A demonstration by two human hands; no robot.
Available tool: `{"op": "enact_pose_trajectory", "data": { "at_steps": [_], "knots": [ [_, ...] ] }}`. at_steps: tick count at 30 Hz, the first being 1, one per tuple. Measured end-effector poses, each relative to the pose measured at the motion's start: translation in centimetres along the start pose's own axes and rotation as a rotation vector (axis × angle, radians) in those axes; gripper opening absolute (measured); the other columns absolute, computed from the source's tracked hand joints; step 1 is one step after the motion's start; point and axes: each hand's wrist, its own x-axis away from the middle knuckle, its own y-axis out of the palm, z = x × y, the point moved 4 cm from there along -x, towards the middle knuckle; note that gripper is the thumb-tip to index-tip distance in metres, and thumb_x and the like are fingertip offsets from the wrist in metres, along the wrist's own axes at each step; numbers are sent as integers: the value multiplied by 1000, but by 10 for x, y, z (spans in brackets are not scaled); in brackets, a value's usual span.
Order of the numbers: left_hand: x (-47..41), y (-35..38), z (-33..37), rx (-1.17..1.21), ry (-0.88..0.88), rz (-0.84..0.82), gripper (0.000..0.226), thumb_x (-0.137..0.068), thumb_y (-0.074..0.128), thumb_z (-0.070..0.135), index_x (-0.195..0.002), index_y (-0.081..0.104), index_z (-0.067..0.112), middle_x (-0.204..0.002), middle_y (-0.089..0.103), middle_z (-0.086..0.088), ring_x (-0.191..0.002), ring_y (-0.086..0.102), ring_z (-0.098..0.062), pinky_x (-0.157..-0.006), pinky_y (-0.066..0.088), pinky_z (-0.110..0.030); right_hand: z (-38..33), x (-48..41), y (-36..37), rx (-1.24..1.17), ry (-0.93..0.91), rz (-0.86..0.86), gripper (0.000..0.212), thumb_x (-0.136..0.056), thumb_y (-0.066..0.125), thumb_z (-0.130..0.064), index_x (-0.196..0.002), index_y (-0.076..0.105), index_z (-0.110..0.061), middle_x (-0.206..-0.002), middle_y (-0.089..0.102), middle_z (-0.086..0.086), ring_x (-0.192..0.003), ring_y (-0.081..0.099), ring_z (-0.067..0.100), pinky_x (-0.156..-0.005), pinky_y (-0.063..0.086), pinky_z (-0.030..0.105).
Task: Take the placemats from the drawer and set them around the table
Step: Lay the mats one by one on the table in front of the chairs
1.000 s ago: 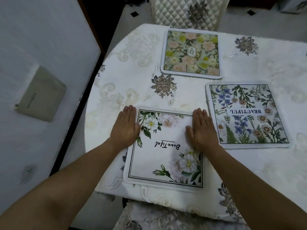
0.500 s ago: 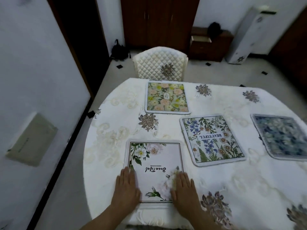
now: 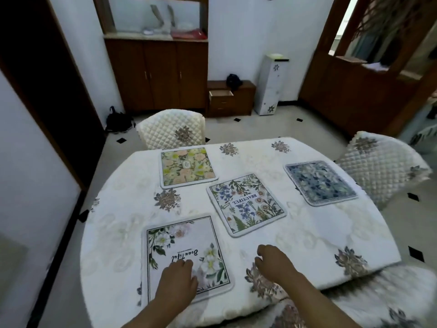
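Observation:
Several floral placemats lie flat on the round table [image 3: 307, 245]. The white one with a black border [image 3: 179, 247] is nearest me, and my left hand [image 3: 178, 280] rests on its near part with fingers curled. My right hand [image 3: 274, 261] hovers just off its right edge, over the tablecloth, fingers loosely bent and holding nothing. A "BEAUTIFUL" mat with blue flowers [image 3: 246, 204] lies in the middle, tilted. The yellow-pink mat [image 3: 188, 166] is at the far side, and the blue-grey mat [image 3: 320, 182] is at the right.
Quilted chairs stand at the far side [image 3: 170, 129] and the right [image 3: 383, 166]. A small wooden chest with its top drawer open [image 3: 221, 95] sits against the far wall beside a dark cabinet [image 3: 156, 74]. A white wall and a dark doorway run along the left.
My view has lifted to take in the room. Both hands slid back toward me along the white mat; the right hand has come off it onto the tablecloth.

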Motion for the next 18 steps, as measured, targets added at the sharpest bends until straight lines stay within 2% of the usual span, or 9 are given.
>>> {"op": "enact_pose_trajectory", "data": {
  "at_steps": [4,7,10,12,14,18],
  "knots": [
    [-17,9,48,16,-57,-15,35,-91,41,42,-118,51,22,-106,55,-2,-94,53,-20,-71,38,-32,52,-7,-18,-13,-49,8,15,-95,45,-31,-94,47,-16,-93,50,3,-88,52,24,-74,39,32],
    [-38,31,90,6,-151,-85,34,-91,40,44,-115,50,22,-110,54,-3,-100,52,-22,-77,40,-34,104,-19,-29,-9,-86,3,15,-96,43,-32,-97,48,-17,-94,46,1,-84,44,18,-71,34,30],
    [-55,54,137,-17,-229,-117,34,-90,40,45,-112,49,21,-109,53,-3,-101,52,-23,-78,42,-35,159,-38,-40,26,-127,-20,21,-96,43,-31,-104,52,-14,-99,51,4,-95,53,23,-73,36,30],
    [-62,64,166,-15,-292,-106,34,-90,43,43,-113,50,20,-108,53,-3,-100,53,-22,-74,42,-34,190,-48,-48,41,-157,-35,27,-95,44,-32,-110,55,-12,-108,56,6,-104,55,25,-78,40,32],
    [-65,64,190,-23,-334,-76,34,-91,44,41,-116,50,19,-109,53,-3,-100,53,-22,-74,41,-34,211,-56,-55,45,-179,-57,27,-94,44,-31,-108,56,-11,-110,58,7,-103,56,26,-80,42,32],
    [-75,52,217,-8,-361,17,34,-91,46,38,-118,50,18,-111,53,-4,-100,52,-22,-77,44,-34,227,-75,-68,65,-261,-69,14,-93,44,-29,-92,48,-15,-94,51,5,-91,54,24,-73,40,32]
  ]
}}
